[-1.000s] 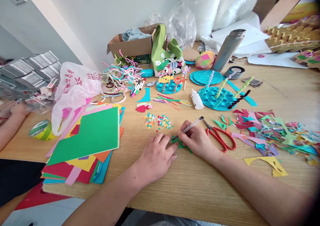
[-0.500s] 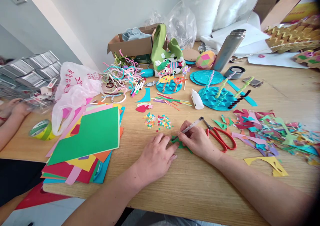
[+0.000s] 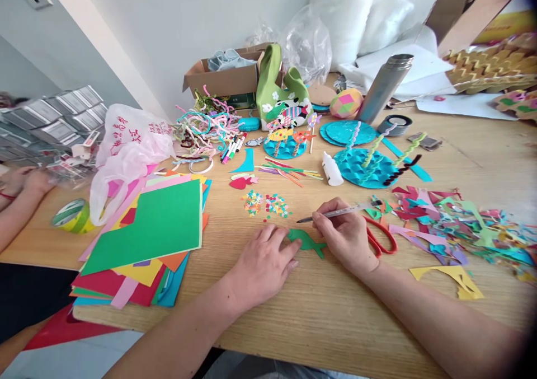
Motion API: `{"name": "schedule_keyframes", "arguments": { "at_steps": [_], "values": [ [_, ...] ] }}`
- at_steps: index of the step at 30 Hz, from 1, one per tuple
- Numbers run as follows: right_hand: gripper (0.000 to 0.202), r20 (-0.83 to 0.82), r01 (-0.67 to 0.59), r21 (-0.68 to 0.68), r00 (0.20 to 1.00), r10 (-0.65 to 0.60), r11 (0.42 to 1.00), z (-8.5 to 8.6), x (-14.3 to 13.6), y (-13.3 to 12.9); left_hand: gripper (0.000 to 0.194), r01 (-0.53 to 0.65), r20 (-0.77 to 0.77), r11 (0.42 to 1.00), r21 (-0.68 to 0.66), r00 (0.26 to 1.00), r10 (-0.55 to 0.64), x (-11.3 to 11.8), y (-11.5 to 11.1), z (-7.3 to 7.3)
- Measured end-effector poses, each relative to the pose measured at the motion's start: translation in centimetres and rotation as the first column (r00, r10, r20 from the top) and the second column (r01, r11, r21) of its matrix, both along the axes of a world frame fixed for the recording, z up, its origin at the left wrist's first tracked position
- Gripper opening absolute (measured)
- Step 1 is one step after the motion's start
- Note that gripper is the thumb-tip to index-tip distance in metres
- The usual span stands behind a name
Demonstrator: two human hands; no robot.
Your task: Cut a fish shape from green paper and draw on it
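A green paper fish (image 3: pixel 307 241) lies flat on the wooden table, its tail pointing right. My left hand (image 3: pixel 265 258) rests palm down with fingers extended, the fingertips on the fish's left end. My right hand (image 3: pixel 346 233) grips a clear-barrelled pen (image 3: pixel 351 209), its dark tip raised just above and beyond the fish. Red-handled scissors (image 3: pixel 382 238) lie right of that hand, their blades hidden behind it. Two little heaps of coloured paper dots (image 3: pixel 277 204) sit beyond my left hand. Red and pink cut-paper fish (image 3: pixel 240 182) lie farther back.
Coloured paper sheets (image 3: pixel 151 228) are stacked at left, beside a plastic bag (image 3: pixel 126 138) and tape roll (image 3: pixel 72 215). Paper scraps (image 3: pixel 444 216) spread at right. A glue bottle (image 3: pixel 332 169), blue plates (image 3: pixel 364 169) and steel flask (image 3: pixel 385 88) stand behind. Another person's hands (image 3: pixel 36 182) are far left.
My right hand has moved right with the pen, lifting its tip off the green fish and uncovering more of it. The pen now lies flatter. My left hand stays in place.
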State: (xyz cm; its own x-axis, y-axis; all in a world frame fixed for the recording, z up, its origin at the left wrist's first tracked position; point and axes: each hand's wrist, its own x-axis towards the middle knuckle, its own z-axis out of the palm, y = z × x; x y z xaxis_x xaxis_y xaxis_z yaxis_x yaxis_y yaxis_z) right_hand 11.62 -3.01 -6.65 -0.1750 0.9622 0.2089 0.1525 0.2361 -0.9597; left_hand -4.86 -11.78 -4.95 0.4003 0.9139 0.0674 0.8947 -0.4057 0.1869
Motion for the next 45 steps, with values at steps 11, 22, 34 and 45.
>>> {"name": "schedule_keyframes", "arguments": {
  "at_steps": [11, 22, 34, 45],
  "values": [
    [0.015, -0.081, 0.000, 0.140, 0.997, 0.012, 0.990, -0.4, 0.2, 0.0, 0.040, -0.030, 0.024, 0.995, 0.090, 0.999, 0.028, 0.6, -0.3, -0.6],
    [0.013, 0.585, -0.379, 0.396, 0.806, 0.089, 0.836, 2.2, 0.9, -1.8, 0.036, -0.279, 0.366, 0.917, 0.285, 0.916, 0.164, -2.4, 1.8, -0.5],
    [0.021, 0.718, -0.614, 0.420, 0.675, 0.169, 0.668, -0.1, 3.9, -4.9, 0.034, -0.290, 0.431, 0.907, 0.305, 0.891, 0.140, -3.3, 2.8, -1.4],
    [0.024, 0.445, -0.279, 0.603, 0.895, -0.025, 0.748, -1.2, 4.7, -3.8, 0.034, -0.223, 0.386, 0.899, 0.377, 0.920, 0.067, -3.0, 2.7, -1.6]
  ]
}}
